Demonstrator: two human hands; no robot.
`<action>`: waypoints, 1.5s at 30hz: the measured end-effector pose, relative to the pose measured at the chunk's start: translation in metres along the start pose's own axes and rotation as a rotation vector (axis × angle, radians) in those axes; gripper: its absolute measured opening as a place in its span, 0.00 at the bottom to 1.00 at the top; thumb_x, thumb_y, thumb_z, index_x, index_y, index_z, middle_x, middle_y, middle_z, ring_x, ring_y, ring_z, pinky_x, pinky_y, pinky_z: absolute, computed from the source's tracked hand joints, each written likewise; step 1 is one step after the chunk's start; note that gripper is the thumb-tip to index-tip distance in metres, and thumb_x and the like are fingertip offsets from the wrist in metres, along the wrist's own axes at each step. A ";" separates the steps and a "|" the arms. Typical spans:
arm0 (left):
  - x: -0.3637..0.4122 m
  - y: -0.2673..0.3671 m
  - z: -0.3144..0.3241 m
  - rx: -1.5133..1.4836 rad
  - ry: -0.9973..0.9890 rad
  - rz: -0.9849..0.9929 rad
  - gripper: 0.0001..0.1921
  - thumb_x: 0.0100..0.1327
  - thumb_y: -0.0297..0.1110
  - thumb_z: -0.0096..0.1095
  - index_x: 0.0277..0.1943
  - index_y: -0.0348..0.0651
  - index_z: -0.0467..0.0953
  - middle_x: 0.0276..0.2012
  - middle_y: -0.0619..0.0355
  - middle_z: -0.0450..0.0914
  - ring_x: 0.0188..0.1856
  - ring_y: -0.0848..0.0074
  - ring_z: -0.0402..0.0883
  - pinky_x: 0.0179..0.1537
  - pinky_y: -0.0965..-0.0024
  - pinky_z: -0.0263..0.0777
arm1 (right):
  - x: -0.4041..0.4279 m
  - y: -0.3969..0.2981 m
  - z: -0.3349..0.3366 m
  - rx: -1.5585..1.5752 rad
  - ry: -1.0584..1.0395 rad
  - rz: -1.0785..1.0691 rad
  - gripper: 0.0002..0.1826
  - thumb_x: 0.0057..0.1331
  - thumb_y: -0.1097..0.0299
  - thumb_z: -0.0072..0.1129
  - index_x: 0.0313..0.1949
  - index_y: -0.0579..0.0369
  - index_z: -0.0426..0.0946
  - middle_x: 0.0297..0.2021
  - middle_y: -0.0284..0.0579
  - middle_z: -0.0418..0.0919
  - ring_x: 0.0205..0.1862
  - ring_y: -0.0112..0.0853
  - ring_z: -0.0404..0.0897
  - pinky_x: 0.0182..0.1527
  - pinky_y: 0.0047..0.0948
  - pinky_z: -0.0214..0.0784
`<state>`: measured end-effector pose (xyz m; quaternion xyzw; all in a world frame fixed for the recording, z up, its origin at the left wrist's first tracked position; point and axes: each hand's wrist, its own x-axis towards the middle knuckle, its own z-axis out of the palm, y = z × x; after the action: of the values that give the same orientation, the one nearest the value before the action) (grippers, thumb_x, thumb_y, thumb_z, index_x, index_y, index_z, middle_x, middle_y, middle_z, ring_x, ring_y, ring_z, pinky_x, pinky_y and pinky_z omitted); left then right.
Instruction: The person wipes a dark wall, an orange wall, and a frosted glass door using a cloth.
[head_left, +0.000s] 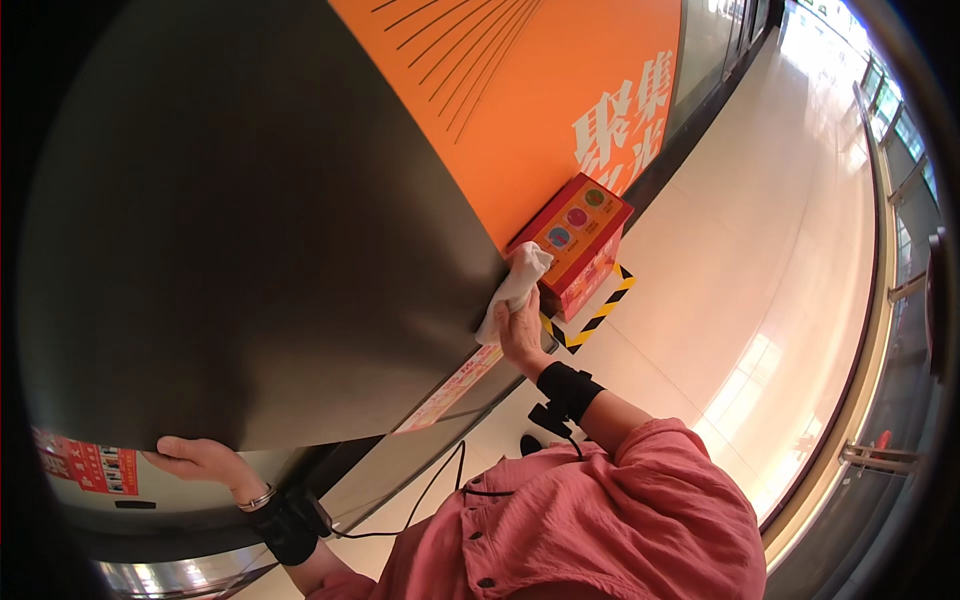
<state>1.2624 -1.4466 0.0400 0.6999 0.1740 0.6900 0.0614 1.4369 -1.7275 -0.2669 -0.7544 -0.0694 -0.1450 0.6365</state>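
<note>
My right hand (519, 330) holds a crumpled white cloth (517, 281) against the right edge of a large dark grey panel (300, 285). The cloth's far end overlaps the near corner of a red box (589, 232) that bears pictures and writing. My left hand (196, 459) is at the panel's lower edge, its thumb on the front and the fingers partly hidden. Black bands with cables are strapped around both wrists.
An orange wall graphic (525, 97) with large white writing lies beyond the panel. Black-and-yellow floor tape (604, 311) outlines the box's place. A pale tiled floor (720, 247) runs along a glass railing (904, 292) on the right. Red printed posters (105, 466) are at lower left.
</note>
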 end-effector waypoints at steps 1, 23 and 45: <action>-0.001 0.002 0.002 -0.011 -0.002 0.011 0.29 0.75 0.41 0.37 0.68 0.24 0.52 0.63 0.32 0.62 0.59 0.54 0.70 0.60 0.62 0.67 | 0.001 -0.006 0.000 0.039 -0.008 0.130 0.36 0.62 0.65 0.57 0.66 0.61 0.51 0.59 0.61 0.58 0.59 0.57 0.61 0.61 0.49 0.56; -0.003 0.011 0.005 0.036 0.022 -0.044 0.29 0.74 0.41 0.37 0.68 0.23 0.51 0.66 0.31 0.58 0.61 0.54 0.67 0.62 0.61 0.63 | -0.049 0.020 0.046 -0.087 -0.077 0.471 0.33 0.68 0.58 0.50 0.61 0.72 0.52 0.58 0.77 0.57 0.56 0.71 0.60 0.58 0.50 0.59; -0.100 0.115 -0.012 -0.663 -0.731 0.192 0.43 0.55 0.49 0.67 0.65 0.27 0.58 0.63 0.37 0.62 0.59 0.45 0.67 0.58 0.54 0.65 | 0.001 -0.256 -0.053 0.810 -1.150 0.167 0.23 0.72 0.63 0.46 0.61 0.65 0.63 0.51 0.41 0.72 0.53 0.26 0.69 0.57 0.26 0.61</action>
<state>1.2703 -1.5884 -0.0169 0.8514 -0.1527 0.4204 0.2740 1.3571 -1.7331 -0.0178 -0.4180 -0.3848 0.3629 0.7386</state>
